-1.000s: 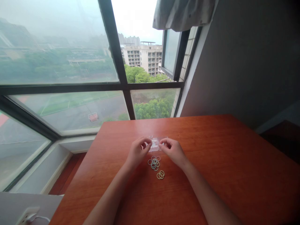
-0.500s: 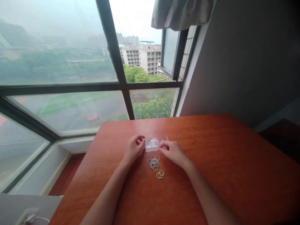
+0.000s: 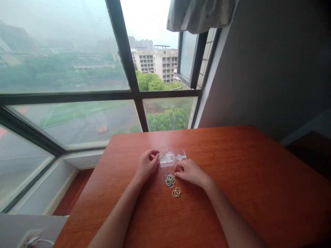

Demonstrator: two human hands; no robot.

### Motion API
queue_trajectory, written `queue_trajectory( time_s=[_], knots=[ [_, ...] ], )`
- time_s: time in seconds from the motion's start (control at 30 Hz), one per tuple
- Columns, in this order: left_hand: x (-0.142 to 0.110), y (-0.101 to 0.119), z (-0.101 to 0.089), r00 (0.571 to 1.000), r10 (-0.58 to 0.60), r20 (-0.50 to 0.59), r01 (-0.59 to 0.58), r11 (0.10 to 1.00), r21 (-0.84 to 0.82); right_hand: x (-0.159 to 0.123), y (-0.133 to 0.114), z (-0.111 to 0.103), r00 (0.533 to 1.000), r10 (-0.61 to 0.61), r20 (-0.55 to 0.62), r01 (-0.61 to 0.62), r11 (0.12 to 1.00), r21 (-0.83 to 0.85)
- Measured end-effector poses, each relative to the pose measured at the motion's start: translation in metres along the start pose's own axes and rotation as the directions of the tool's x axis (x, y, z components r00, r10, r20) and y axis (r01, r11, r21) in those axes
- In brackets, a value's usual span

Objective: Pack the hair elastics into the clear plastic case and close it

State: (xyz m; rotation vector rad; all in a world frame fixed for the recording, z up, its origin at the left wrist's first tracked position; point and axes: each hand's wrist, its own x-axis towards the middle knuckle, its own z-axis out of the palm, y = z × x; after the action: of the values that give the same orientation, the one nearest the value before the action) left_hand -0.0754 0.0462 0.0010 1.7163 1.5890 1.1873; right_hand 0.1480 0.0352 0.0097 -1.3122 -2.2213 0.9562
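A small clear plastic box [image 3: 167, 164] with compartments stands on the table, its clear lid [image 3: 182, 154] folded out to the right. Small light-coloured pieces [image 3: 163, 153] too tiny to make out sit in its back left part. My left hand [image 3: 148, 164] is closed in a pinch at the box's left edge. Just in front of the box lies a pile of pastel hair ties [image 3: 169, 180] in blue, green and purple. My right hand [image 3: 188, 170] has its thumb and finger together on a hair tie at the pile's upper right. Several yellow hair ties [image 3: 176, 192] overlap closer to me.
The reddish-brown wooden table [image 3: 248, 179] extends to both sides. Beyond its far edge are dark-framed windows [image 3: 136, 94], with one pane swung outward. A grey wall [image 3: 258, 75] rises at the right. A plug with a white cable [image 3: 34, 241] sits in a socket at the lower left.
My right hand has moved down from beside the box to the upper right of the hair tie pile, uncovering the lid. The left hand stays at the box, which has shifted slightly left.
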Motion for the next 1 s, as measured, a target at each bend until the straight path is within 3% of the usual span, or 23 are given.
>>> queue_trajectory(
  time_s=[0.4, 0.57, 0.73, 0.83, 1.0],
  knots=[
    [-0.002, 0.003, -0.001, 1.0, -0.012, 0.013, 0.013, 1.0, -0.022, -0.002, 0.001, -0.002, 0.999, -0.026, 0.029, 0.027, 1.0, -0.002],
    [-0.003, 0.008, -0.003, 0.999, 0.046, 0.003, -0.046, 0.998, 0.032, 0.001, -0.001, -0.002, 0.997, -0.018, -0.081, 0.022, 0.999, 0.047],
    [-0.012, 0.025, 0.002, 0.969, 0.199, 0.148, -0.208, 0.977, 0.049, 0.006, -0.005, -0.005, 0.965, 0.022, -0.262, 0.008, 0.993, 0.115],
    [-0.017, 0.034, 0.008, 0.942, 0.246, 0.227, -0.255, 0.967, 0.008, 0.007, -0.006, -0.004, 0.959, 0.039, -0.281, 0.003, 0.989, 0.148],
    [-0.019, 0.038, 0.012, 0.937, 0.255, 0.238, -0.262, 0.965, -0.003, 0.006, -0.007, -0.003, 0.962, 0.032, -0.272, 0.015, 0.985, 0.169]
  ],
)
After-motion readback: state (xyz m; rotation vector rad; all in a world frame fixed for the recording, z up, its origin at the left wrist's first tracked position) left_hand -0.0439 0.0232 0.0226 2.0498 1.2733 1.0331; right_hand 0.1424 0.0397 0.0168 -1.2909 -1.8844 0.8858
